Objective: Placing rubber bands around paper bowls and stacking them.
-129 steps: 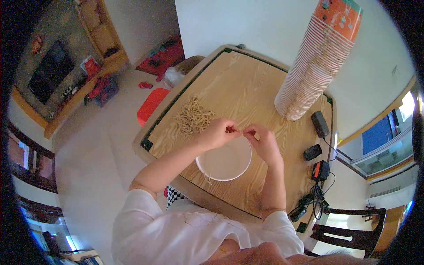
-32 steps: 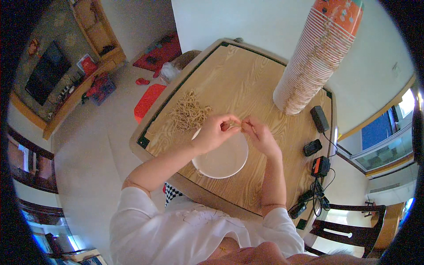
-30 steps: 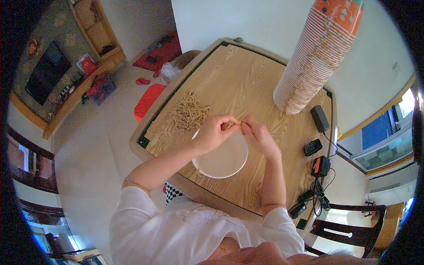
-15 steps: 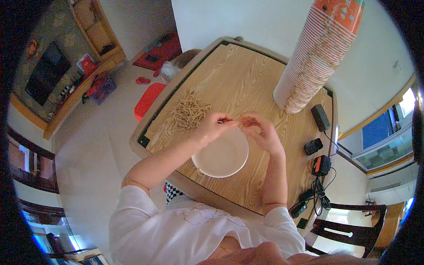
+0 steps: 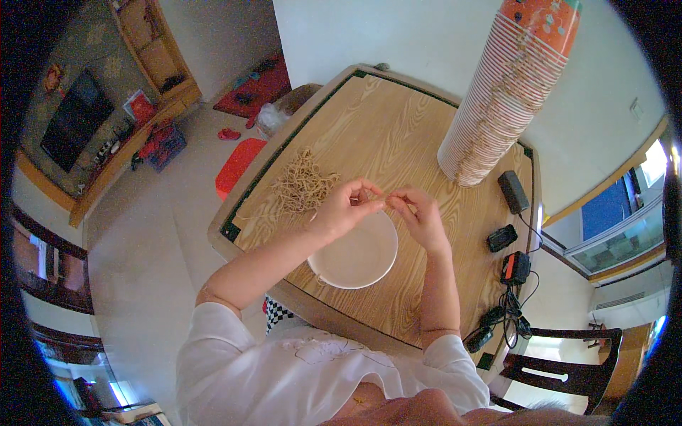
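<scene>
My left hand (image 5: pixel 349 206) and my right hand (image 5: pixel 418 211) meet fingertip to fingertip over the far rim of a white round tub (image 5: pixel 355 252). Both are closed in a pinch on what looks like a thin tan string, mostly hidden by the fingers. A small loop of string hangs at the tub's near left rim. Just beyond my left hand lies a tangled heap of tan string (image 5: pixel 304 183). To the far right stands a tall, leaning stack of nested tubs (image 5: pixel 490 99), orange at the top, with tan string down its side.
The wood-grain table (image 5: pixel 383 121) has a raised border. Along its right side lie a black power adapter (image 5: pixel 513 192), a small black box (image 5: pixel 502 238), another adapter with an orange patch (image 5: pixel 516 268) and coiled cables (image 5: pixel 510 309). A red stool (image 5: pixel 240 167) stands left, a dark chair (image 5: pixel 561 369) right.
My right hand's fingers have drawn closer together into a tighter pinch beside my left fingertips. My left hand has turned slightly, its fingers more curled. The tub stays in place.
</scene>
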Tool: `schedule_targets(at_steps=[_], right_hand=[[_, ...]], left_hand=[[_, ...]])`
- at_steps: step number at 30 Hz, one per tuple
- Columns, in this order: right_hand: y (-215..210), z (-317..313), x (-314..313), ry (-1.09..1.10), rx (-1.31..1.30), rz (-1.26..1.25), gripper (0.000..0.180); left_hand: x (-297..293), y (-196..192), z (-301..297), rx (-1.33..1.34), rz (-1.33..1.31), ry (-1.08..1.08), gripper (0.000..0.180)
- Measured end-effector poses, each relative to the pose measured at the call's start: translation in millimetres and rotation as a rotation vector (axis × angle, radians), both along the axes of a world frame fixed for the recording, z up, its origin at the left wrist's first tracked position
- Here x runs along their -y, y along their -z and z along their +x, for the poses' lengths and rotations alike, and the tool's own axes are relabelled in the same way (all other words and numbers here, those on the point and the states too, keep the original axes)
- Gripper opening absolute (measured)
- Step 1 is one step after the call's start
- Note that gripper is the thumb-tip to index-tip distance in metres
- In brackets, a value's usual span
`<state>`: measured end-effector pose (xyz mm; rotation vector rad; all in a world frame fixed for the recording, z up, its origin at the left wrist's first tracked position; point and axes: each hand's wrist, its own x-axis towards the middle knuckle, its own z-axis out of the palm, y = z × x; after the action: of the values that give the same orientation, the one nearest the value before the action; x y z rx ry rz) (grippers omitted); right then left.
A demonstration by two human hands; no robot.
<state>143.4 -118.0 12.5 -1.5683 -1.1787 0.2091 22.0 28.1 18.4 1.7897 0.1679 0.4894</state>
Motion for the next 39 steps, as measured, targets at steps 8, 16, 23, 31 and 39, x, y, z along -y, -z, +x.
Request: schedule_targets(at_steps=[8, 16, 23, 31, 39], right_hand=[[10, 5, -4, 0.065, -0.008, -0.188, 0.016], [22, 18, -4, -0.066, 0.19, -0.392, 0.013], [8, 9, -2, -0.022, -0.076, -0.228, 0.02], [-16, -14, -1, -0.056, 0.003, 0.058, 0.016], [-14, -9, 0, -0.012, 0.114, 0.038, 0.008]], left_hand=[[3, 1, -4, -0.12, 0.374, -0.091, 0.011], [-2, 25, 1, -0.209, 0.456, -0.103, 0.016], [-5, 18, 0, -0.244, 0.103, -0.07, 0.017], [1, -10, -8, -0.335, -0.696, 0.093, 0.016], [6, -3, -7, -0.03, -0.105, -0.03, 0.01]])
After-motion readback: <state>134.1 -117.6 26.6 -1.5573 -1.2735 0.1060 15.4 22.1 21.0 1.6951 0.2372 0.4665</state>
